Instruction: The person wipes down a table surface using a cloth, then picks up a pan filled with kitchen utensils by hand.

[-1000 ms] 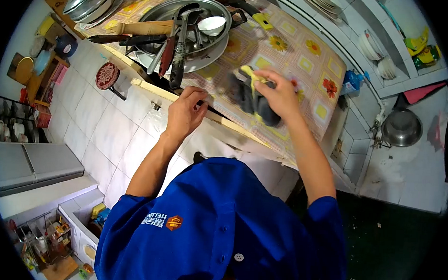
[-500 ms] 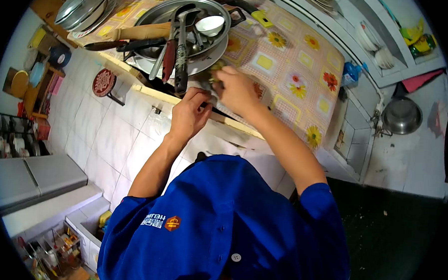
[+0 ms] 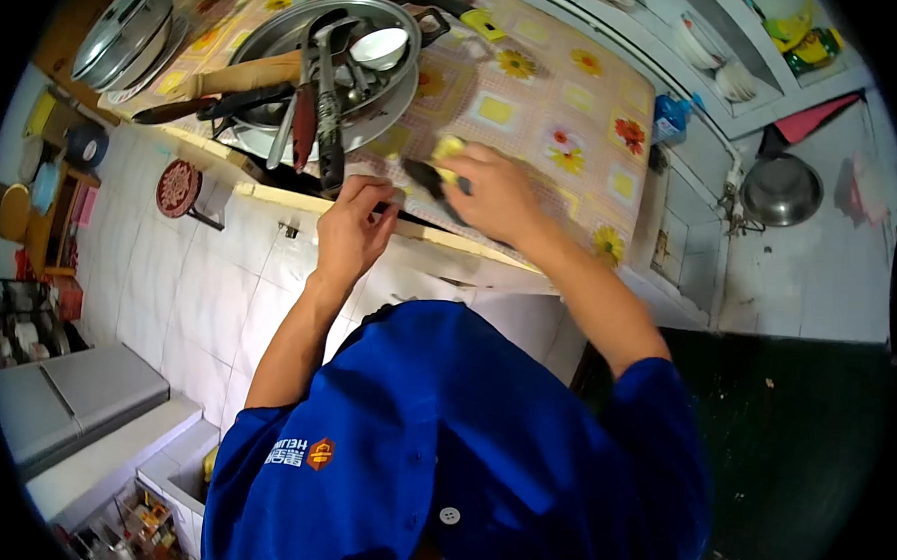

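My left hand (image 3: 354, 216) is closed at the table's front edge, its fingertips curled over the border of the flowered tablecloth (image 3: 496, 109). Just right of it, my right hand (image 3: 492, 192) presses a yellow sponge (image 3: 448, 148) against the cloth. Its fingers hide part of the sponge, and a dark patch shows beside it that I cannot make out. Beyond my left hand stands a metal pan (image 3: 248, 46) on a white plate (image 3: 401, 98). Spatulas and ladles (image 3: 329, 125), a wooden rolling pin (image 3: 239, 76) and a small white bowl (image 3: 378, 49) lie in it.
A lidded steel pot (image 3: 129, 31) stands at the table's far left. Below the tabletop, a cream edge (image 3: 282, 197) borders a dark gap. At right are a blue bottle (image 3: 669, 117) and a steel basin (image 3: 783, 190). A red stool (image 3: 178, 188) stands on the tiled floor.
My right hand has shifted slightly right with the sponge, away from my left hand, which stays at the table edge. The whole view has moved a little.
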Motion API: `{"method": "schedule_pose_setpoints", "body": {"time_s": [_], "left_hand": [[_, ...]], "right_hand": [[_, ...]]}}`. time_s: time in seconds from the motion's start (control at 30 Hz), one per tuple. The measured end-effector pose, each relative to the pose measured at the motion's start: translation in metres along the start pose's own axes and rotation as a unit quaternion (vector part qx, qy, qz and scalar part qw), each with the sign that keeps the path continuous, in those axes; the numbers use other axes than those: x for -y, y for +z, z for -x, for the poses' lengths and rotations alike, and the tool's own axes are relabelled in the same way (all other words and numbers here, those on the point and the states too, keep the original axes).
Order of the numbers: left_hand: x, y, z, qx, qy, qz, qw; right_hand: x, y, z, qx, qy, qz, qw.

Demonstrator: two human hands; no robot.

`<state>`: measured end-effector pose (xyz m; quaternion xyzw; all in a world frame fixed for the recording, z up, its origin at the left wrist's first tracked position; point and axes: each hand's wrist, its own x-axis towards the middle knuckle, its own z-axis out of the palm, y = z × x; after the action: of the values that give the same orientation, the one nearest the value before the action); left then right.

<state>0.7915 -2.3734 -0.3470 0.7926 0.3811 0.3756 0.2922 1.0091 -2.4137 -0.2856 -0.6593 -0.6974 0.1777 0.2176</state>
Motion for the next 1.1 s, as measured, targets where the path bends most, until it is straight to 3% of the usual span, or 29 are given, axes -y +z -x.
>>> {"method": "schedule_pose_setpoints", "body": {"time_s": [0.07, 0.1, 0.13, 0.23, 0.47, 0.53, 0.6, 0.67, 0.73, 0.8, 0.87, 1.0, 1.1], "left_hand": [[0.003, 0.001, 0.001, 0.008, -0.019, -0.026, 0.999], [0.003, 0.001, 0.0, 0.006, -0.012, -0.025, 1.0], [0.002, 0.0, 0.0, 0.006, -0.006, -0.023, 1.0], [0.0, 0.001, -0.001, -0.011, 0.019, -0.012, 1.0], [-0.009, 0.006, 0.002, -0.024, -0.024, -0.018, 0.999], [-0.008, 0.009, 0.002, -0.036, -0.008, -0.006, 0.999], [-0.005, 0.015, 0.002, -0.038, -0.004, -0.004, 0.999], [-0.008, 0.014, 0.003, -0.043, -0.007, -0.012, 0.999], [-0.015, 0.013, 0.002, -0.032, -0.03, -0.044, 0.998], [-0.017, 0.014, 0.003, -0.034, -0.05, -0.05, 0.997], [-0.019, 0.015, 0.003, -0.042, -0.048, -0.042, 0.997], [-0.022, 0.019, 0.004, -0.064, -0.056, -0.046, 0.995], [-0.021, 0.023, 0.005, -0.075, -0.063, -0.042, 0.994]], "right_hand": [[0.008, 0.025, -0.012, -0.083, -0.117, -0.028, 0.989], [0.018, 0.026, -0.013, -0.024, -0.1, 0.081, 0.991], [0.022, 0.028, -0.007, -0.036, -0.117, 0.126, 0.984], [-0.007, 0.023, 0.018, -0.007, -0.109, 0.129, 0.986], [-0.076, -0.071, 0.088, 0.029, 0.052, 0.065, 0.996], [-0.07, -0.084, 0.084, -0.027, 0.108, 0.09, 0.99], [-0.068, -0.065, 0.074, -0.079, 0.089, 0.018, 0.993], [-0.067, -0.042, 0.068, -0.11, -0.051, -0.014, 0.993], [-0.064, -0.036, 0.08, -0.059, -0.066, 0.041, 0.995], [-0.083, -0.047, 0.104, -0.032, -0.035, 0.095, 0.994], [-0.124, -0.065, 0.133, -0.109, -0.047, 0.109, 0.987], [-0.165, -0.122, 0.155, -0.102, 0.162, 0.099, 0.976], [-0.16, -0.127, 0.138, -0.151, 0.127, 0.074, 0.978]]}}
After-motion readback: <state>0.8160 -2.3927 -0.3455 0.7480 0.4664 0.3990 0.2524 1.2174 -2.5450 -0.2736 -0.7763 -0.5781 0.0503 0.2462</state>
